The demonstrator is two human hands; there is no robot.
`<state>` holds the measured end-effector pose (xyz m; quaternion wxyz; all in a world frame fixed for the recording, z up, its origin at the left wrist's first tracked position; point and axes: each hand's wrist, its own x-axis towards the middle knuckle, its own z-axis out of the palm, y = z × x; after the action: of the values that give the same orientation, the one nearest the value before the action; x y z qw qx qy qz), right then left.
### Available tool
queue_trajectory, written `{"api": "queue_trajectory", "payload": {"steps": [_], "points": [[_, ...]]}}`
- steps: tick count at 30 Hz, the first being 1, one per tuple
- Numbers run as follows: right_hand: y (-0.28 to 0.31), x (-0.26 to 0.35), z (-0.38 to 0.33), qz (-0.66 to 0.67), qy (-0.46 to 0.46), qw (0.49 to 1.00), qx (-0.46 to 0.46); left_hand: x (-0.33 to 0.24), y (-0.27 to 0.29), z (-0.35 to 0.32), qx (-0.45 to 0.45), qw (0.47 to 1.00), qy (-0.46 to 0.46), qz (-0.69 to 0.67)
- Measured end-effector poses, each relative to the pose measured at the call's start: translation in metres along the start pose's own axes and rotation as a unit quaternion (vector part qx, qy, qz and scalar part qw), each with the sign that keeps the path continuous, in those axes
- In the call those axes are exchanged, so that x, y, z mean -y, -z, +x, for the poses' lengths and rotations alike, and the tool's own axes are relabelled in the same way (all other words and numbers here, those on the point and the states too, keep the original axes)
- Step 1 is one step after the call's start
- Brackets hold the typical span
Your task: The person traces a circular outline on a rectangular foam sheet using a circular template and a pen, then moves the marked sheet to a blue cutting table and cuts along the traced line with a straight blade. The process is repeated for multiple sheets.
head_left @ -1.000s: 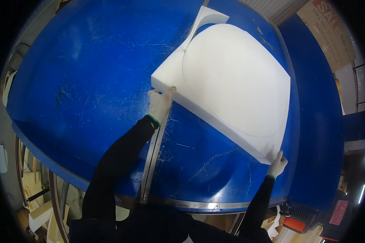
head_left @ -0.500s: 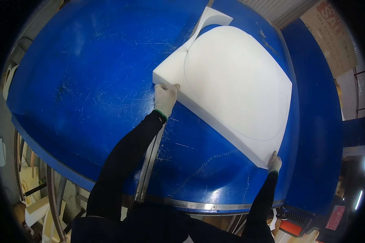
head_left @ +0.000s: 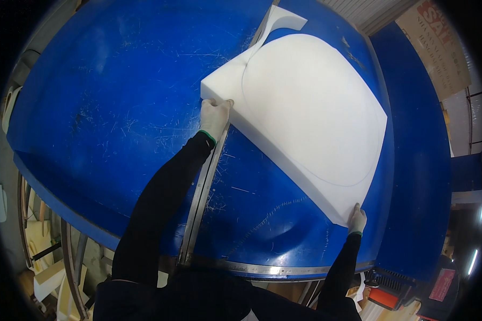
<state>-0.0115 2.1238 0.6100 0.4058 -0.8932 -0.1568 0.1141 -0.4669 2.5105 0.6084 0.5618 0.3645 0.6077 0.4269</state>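
Observation:
A thick white foam block (head_left: pixel 310 107) lies on a blue table, a thin curved line drawn on its top. Along its far left side a foam strip (head_left: pixel 277 20) has parted from the main piece, curling outward at the far end and still joined nearer me. My left hand (head_left: pixel 215 119), in a pale glove with a green cuff, is closed on the block's near edge by its left corner. At the near right corner my right hand (head_left: pixel 357 220), also gloved, grips the edge, thumb on top. Both hands' undersides are hidden.
The scratched blue tabletop (head_left: pixel 118 107) has a metal-lined slot (head_left: pixel 201 203) running from front to back under the block. A metal strip (head_left: pixel 284 270) edges its front. Foam scraps (head_left: pixel 51 278) sit below left; a cardboard sheet (head_left: pixel 436 53) stands at far right.
The block has turned slightly clockwise: its left corner moved away from me and its near right corner shifted left. Both hands moved with it, still gripping.

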Motion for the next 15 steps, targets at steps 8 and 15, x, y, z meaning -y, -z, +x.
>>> {"api": "queue_trajectory", "payload": {"steps": [8, 15], "points": [[-0.002, -0.004, -0.025, -0.068, 0.059, 0.996, 0.010, 0.004, 0.002, 0.022, 0.014, 1.000, -0.020, -0.009], [-0.002, -0.021, -0.030, -0.025, 0.012, 0.999, 0.024, 0.001, 0.002, 0.033, 0.022, 0.999, -0.031, -0.025]]}}
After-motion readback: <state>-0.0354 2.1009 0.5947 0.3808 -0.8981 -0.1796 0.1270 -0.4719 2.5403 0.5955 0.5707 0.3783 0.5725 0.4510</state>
